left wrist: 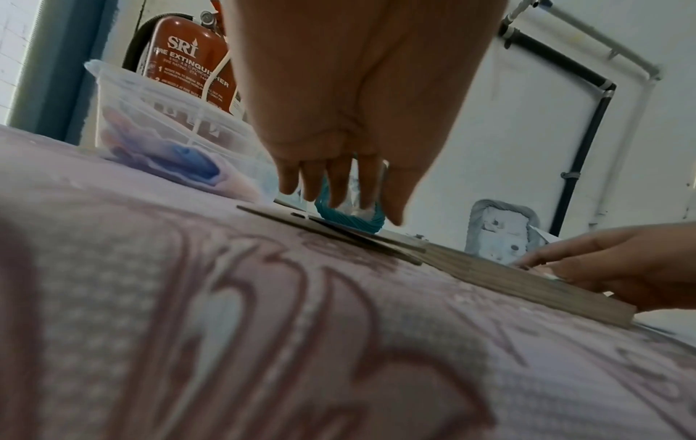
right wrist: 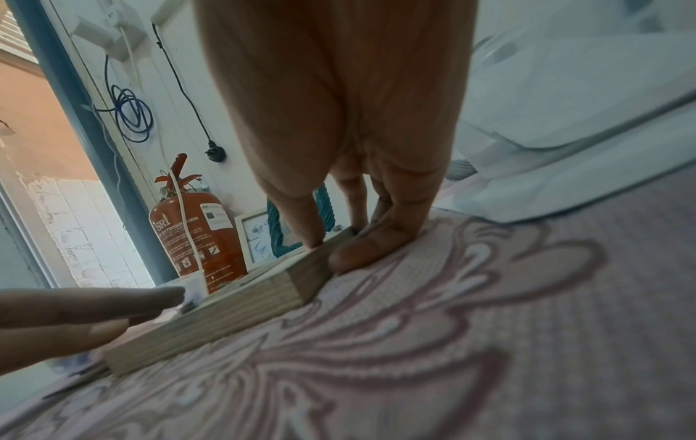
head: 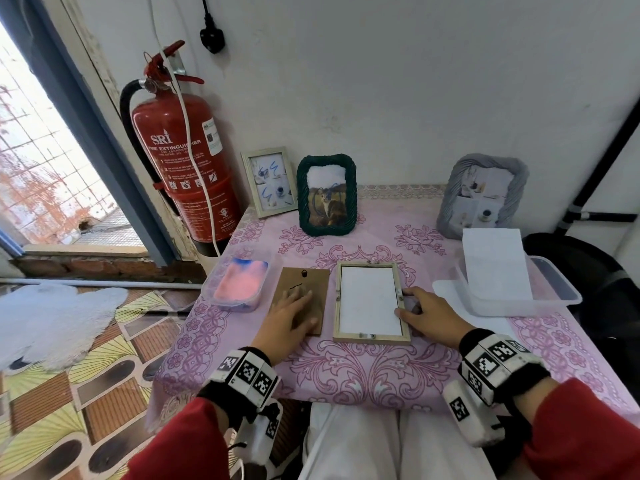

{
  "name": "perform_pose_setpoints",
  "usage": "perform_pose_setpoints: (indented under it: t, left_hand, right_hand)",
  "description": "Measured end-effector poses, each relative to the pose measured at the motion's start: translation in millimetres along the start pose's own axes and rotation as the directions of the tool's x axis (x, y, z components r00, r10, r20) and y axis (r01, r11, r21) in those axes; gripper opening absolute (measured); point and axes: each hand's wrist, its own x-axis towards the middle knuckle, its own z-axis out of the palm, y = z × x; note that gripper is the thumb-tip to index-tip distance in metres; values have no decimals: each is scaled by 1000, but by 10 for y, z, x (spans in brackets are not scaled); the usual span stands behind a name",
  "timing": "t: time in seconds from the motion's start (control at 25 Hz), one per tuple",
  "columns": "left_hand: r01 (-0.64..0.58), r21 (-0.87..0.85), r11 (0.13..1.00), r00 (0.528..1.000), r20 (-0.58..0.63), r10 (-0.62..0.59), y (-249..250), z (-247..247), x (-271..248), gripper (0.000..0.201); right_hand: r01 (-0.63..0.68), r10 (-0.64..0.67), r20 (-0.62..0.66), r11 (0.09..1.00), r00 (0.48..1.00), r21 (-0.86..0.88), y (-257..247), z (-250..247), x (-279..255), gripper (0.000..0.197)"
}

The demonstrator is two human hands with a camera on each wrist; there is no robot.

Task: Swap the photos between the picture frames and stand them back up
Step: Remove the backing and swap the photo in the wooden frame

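A light wooden frame [head: 371, 301] [right wrist: 233, 315] lies face down in the middle of the table, with the white back of a photo [head: 369, 299] showing inside it. Its brown backing board [head: 304, 278] [left wrist: 339, 235] lies flat just to the left. My left hand [head: 304, 306] [left wrist: 339, 190] rests on the board with straight fingers. My right hand [head: 403, 303] [right wrist: 339, 238] pinches the frame's right rail, thumb on top and fingers against the outer side. At the back stand a small pale frame [head: 268, 181], a green woven frame [head: 326, 195] with a cat photo, and a grey frame [head: 481, 195].
A plastic tub [head: 240, 285] with pink and blue cloth sits left of the board. A clear container [head: 554, 289] holding white paper [head: 495, 265] stands at the right. A red fire extinguisher [head: 180, 157] stands off the table's back left corner. The wall is close behind.
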Motion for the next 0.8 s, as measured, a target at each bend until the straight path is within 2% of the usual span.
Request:
perform_pose_setpoints:
  t: [0.08, 0.12, 0.52, 0.6, 0.68, 0.8]
  left_hand:
    - [11, 123, 992, 989, 147, -30, 27, 11, 48, 63]
    - [28, 157, 987, 984, 172, -56, 41, 14, 66, 64]
    - [90, 173, 981, 985, 132, -114, 95, 51, 128, 63]
    - [55, 128, 990, 996, 58, -63, 154, 33, 173, 55]
    - [-55, 52, 997, 998, -22, 56, 255, -8, 244, 45]
    - [-178, 15, 984, 984, -26, 178, 443, -86, 394, 42]
  right_hand:
    - [0, 0, 0, 1000, 1000, 1, 0, 1, -2, 46]
    - [-3, 3, 0, 1000, 1000, 0, 3, 0, -3, 46]
    - [-2, 2, 9, 1000, 1000, 7, 26, -3, 5, 47]
    - [1, -1, 9, 1000, 1000, 13, 25, -6, 5, 47]
    - [2, -2, 7, 1000, 1000, 11, 30, -6, 11, 47]
    - [4, -4, 8, 1000, 1000, 9, 39, -10, 13, 47]
